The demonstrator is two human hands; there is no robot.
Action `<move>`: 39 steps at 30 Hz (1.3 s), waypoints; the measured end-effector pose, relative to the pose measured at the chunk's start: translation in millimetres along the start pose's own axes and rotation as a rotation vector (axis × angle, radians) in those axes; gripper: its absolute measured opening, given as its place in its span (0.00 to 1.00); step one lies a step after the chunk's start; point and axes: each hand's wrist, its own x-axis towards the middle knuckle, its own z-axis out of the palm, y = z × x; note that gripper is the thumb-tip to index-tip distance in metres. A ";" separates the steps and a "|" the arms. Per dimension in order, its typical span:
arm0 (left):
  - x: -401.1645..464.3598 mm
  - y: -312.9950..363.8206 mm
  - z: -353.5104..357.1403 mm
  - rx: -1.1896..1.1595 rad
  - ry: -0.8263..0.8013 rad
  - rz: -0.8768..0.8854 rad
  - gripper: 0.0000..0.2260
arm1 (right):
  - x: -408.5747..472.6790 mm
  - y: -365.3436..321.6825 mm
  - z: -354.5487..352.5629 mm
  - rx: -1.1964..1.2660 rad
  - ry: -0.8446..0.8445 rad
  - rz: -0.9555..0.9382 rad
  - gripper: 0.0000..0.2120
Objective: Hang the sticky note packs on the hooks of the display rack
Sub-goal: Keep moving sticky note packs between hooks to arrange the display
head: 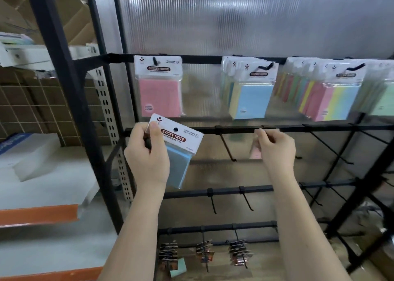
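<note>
My left hand (147, 154) grips a blue sticky note pack (181, 150) by its white header card, tilted, in front of the left end of the black rack's second bar (234, 129). My right hand (275, 147) is up at the same bar, fingers curled around a pink pack (255, 151) that is mostly hidden behind them. An empty hook (228, 148) hangs between my hands. On the top bar hang a pink pack (160, 88), a blue-fronted bunch (251, 93) and a multicoloured bunch (334, 95).
Lower bars carry empty hooks (247, 199) and several small dark carded items (204, 253). More empty hooks stick out at the right (328, 146). A black upright post (70, 101) stands left, with white and orange shelving (38, 214) beyond it.
</note>
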 end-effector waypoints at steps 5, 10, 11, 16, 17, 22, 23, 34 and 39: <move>-29.6 20.6 53.9 0.049 -0.015 -0.025 0.12 | 20.9 43.4 -46.9 -0.113 -0.078 -0.010 0.12; -61.9 49.7 106.4 0.041 -0.018 -0.021 0.13 | 50.1 73.4 -88.2 -0.218 -0.171 -0.078 0.09; -65.8 54.6 114.0 0.024 -0.015 -0.032 0.14 | 54.9 77.3 -93.8 -0.234 -0.209 -0.084 0.09; -71.2 75.3 137.2 -0.031 0.043 -0.026 0.13 | 72.4 90.3 -108.5 -0.312 -0.362 -0.087 0.11; -69.8 80.6 140.0 -0.043 0.057 -0.020 0.12 | 74.1 91.8 -108.4 -0.322 -0.378 -0.090 0.12; -51.2 100.7 151.3 -0.092 0.083 0.010 0.11 | 77.3 96.6 -103.6 -0.291 -0.419 -0.084 0.12; -46.1 103.0 153.6 -0.089 0.080 0.020 0.11 | 77.4 96.5 -102.1 -0.280 -0.418 -0.080 0.12; -3.2 94.8 174.3 -0.068 0.076 0.047 0.11 | 79.7 96.0 -83.7 -0.228 -0.380 -0.056 0.12; -1.0 97.2 175.0 -0.088 0.042 0.068 0.10 | 77.6 96.9 -76.4 -0.246 -0.360 -0.056 0.11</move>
